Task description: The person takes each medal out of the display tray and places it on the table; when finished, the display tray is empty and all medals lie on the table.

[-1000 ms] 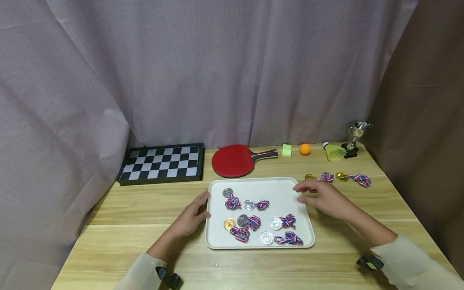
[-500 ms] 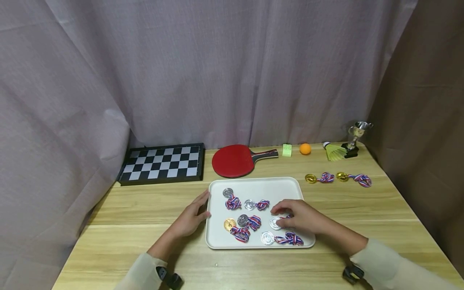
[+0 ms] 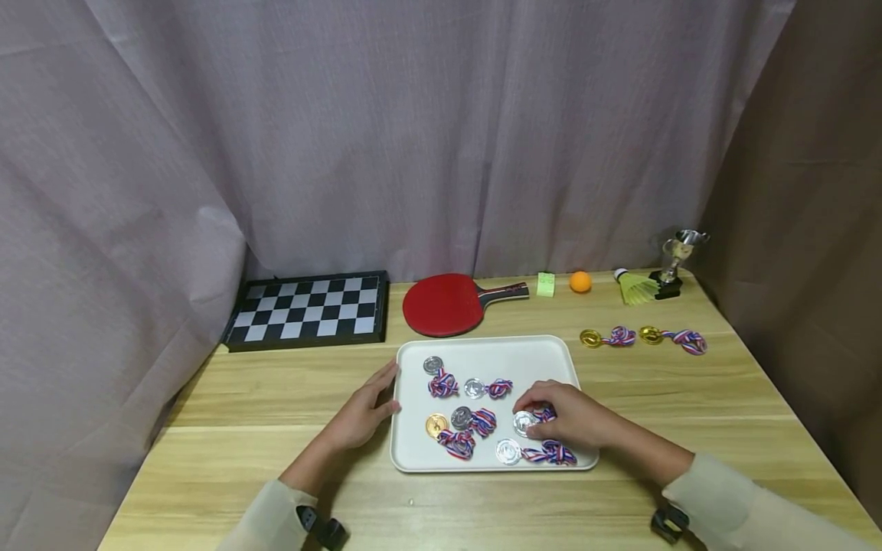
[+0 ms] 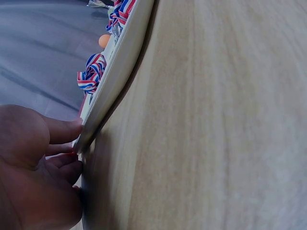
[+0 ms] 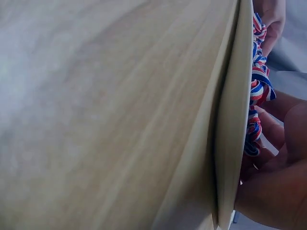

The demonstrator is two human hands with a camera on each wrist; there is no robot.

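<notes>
A white tray bears several silver medals with red, white and blue ribbons and one gold medal. My left hand rests against the tray's left edge, its fingertips and thumb touching the rim, also in the left wrist view. Over the tray's right part, my right hand pinches a silver medal between thumb and fingers; its ribbon is partly hidden under the hand. Just in front of it lies another silver medal. The right wrist view shows bunched ribbons beside the fingers.
Two gold medals lie on the table right of the tray. Along the back stand or lie a chessboard, a red table tennis bat, a green block, an orange ball, a shuttlecock and a small trophy.
My right hand has moved left and towards me, from the tray's far right corner to the silver medal, where it pinches it. My left hand has stayed at the tray's edge.
</notes>
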